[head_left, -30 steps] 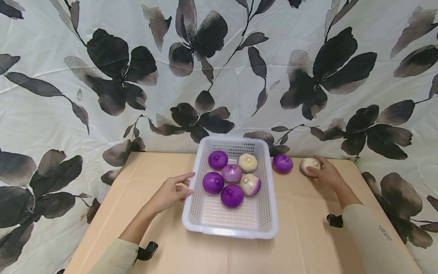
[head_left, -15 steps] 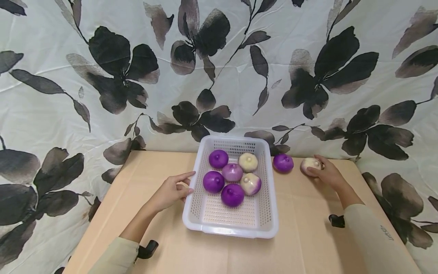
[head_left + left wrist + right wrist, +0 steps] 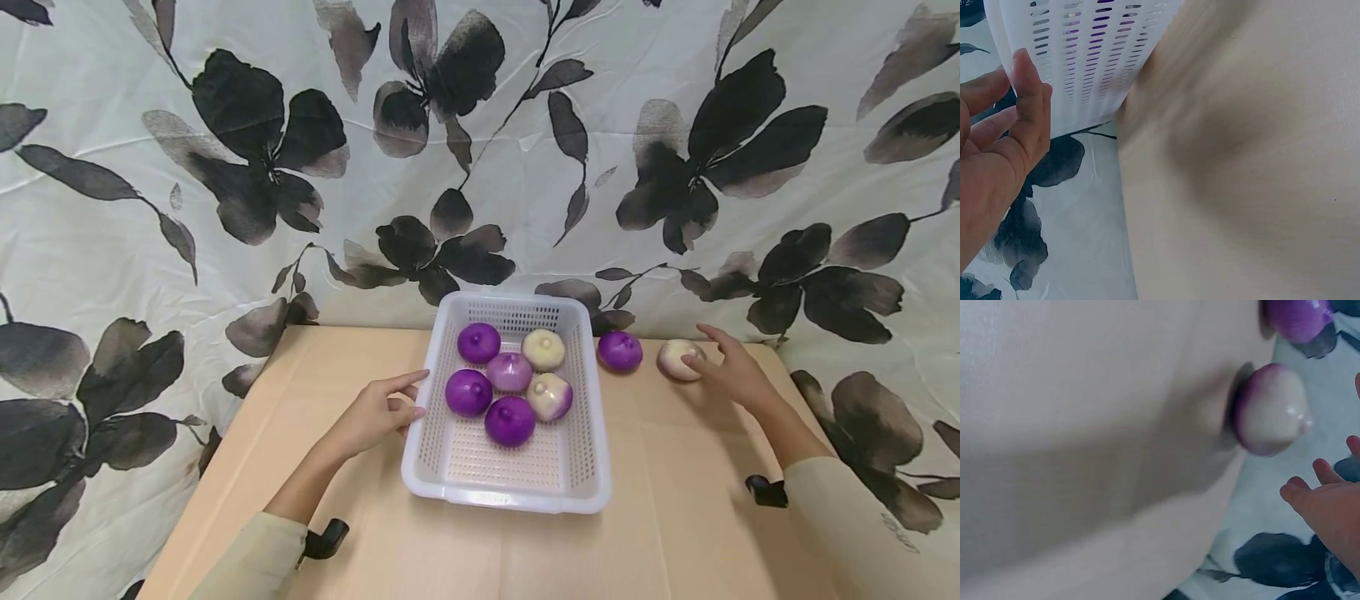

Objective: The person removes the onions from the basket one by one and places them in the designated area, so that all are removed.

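Head view shows right grip [image 3: 737,375] beside onion [image 3: 676,360], sleeve lettering [image 3: 899,533] illegible.

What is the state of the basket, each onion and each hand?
White basket: upright, uncovered.
Six onions: inside the basket, untouched.
Purple onion: on the table, outside the basket, untouched.
Pale onion: on the table, unheld.
Left hand: touching the basket.
Right hand: fingers spread, holding nothing.
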A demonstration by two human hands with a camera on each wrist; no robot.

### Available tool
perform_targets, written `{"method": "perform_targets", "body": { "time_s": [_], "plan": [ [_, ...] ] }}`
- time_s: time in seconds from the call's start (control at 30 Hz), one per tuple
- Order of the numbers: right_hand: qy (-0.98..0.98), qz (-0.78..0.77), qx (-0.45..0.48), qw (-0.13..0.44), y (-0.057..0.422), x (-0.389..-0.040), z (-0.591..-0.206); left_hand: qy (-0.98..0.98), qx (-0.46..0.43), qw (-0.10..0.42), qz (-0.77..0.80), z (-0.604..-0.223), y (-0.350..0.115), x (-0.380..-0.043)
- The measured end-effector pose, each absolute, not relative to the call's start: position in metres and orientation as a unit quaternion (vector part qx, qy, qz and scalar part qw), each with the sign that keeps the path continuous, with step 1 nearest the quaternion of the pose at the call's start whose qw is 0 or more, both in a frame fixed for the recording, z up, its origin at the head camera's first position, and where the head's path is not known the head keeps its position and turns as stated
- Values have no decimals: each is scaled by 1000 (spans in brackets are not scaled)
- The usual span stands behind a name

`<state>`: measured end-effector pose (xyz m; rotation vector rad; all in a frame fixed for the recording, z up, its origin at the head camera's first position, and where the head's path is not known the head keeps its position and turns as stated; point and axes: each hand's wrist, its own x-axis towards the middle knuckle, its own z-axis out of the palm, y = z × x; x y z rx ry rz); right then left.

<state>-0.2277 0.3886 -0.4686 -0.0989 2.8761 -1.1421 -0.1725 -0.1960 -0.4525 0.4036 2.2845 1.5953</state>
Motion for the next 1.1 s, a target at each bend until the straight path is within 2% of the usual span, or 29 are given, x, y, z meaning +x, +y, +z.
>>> {"method": "perform_targets", "body": {
  "time_s": [0.13, 0.7, 1.1],
  "plan": [
    [921, -384, -61, 6, 378, -221, -457, 800, 147, 162, 558, -452, -197, -172],
    [889, -429, -157, 27, 293, -201, -425, 797, 140, 165, 564, -459, -198, -171],
    [878, -399, -250, 84, 233, -201, -406, 799, 145, 161, 561, -454, -198, -172]
  ]
}}
